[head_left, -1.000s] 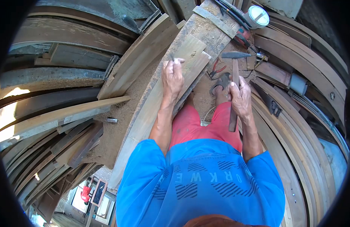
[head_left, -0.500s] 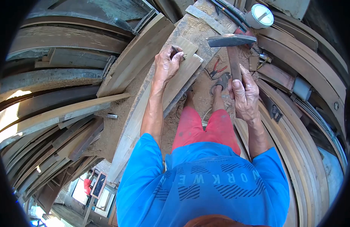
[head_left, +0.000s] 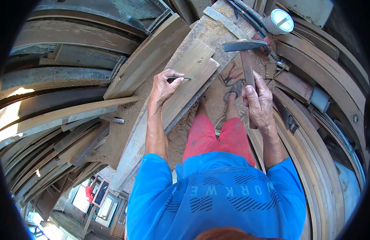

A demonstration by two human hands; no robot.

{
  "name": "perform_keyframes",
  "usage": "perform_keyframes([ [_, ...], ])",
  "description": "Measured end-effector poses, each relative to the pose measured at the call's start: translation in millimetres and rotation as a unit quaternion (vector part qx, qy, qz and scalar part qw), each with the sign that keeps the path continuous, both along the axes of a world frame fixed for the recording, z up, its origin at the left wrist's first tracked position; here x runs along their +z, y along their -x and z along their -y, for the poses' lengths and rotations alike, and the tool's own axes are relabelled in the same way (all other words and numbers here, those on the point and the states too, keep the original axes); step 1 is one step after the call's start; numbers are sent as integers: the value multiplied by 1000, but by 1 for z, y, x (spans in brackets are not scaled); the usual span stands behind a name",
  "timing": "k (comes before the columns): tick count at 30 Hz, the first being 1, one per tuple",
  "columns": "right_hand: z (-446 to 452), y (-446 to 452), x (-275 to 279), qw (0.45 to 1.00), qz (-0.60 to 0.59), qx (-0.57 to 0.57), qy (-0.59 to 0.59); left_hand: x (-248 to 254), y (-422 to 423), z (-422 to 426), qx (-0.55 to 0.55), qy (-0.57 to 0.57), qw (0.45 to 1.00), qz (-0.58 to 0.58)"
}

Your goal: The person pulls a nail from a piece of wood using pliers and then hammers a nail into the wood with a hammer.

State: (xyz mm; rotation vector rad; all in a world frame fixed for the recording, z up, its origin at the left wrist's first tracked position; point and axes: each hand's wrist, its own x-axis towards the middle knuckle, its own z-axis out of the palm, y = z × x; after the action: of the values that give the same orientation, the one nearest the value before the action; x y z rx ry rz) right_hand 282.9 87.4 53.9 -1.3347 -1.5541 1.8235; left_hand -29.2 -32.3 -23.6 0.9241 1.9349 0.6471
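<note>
My left hand [head_left: 166,86] pinches a thin dark metal rod [head_left: 182,78], its tip out over a pale wooden board [head_left: 195,78]; whether the tip touches the wood I cannot tell. Farther up the board is a small rough chipped spot [head_left: 199,61]. My right hand [head_left: 258,100] is wrapped around the wooden handle of a hammer [head_left: 237,46], its dark metal head raised over the right edge of the workbench [head_left: 185,38].
Red-handled pliers [head_left: 232,76] lie on the dusty ground by my feet. A white lidded bucket [head_left: 281,22] stands at the far right. Stacked planks [head_left: 57,76] line the left, and long boards [head_left: 313,160] curve along the right. At lower left, a person in red [head_left: 90,193] is partly visible.
My left hand has moved back toward me along the board with the rod, uncovering the chipped spot. My right hand still holds the hammer up in nearly the same place.
</note>
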Motion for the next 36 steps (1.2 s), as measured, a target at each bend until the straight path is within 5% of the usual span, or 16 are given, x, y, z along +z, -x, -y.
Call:
perform_keyframes([
  [5, 2, 9, 1, 1000, 6, 16, 16, 10, 8, 18, -12, 18, 1000, -16],
  [11, 17, 34, -23, 996, 87, 34, -14, 13, -27, 52, 213, -89, 961, 151],
  [14, 30, 51, -34, 991, 49, 34, 123, 15, -79, 37, 177, -141, 944, 240],
  [18, 35, 42, -58, 997, 55, 49, 10, 5, -98, 36, 186, -148, 918, 317],
  [22, 26, 31, -44, 983, 17, 54, 173, 13, -108, 39, 174, -119, 919, 332],
  [25, 20, 27, -58, 996, 33, 82, 4, 23, -88, 32, -92, -105, 986, 95],
  [29, 3, 27, -42, 986, 48, 151, -45, 32, -114, 13, -187, -101, 976, -54],
  [36, -20, 15, -18, 995, 18, 91, -44, 5, -88, -29, -89, -157, 975, -132],
])
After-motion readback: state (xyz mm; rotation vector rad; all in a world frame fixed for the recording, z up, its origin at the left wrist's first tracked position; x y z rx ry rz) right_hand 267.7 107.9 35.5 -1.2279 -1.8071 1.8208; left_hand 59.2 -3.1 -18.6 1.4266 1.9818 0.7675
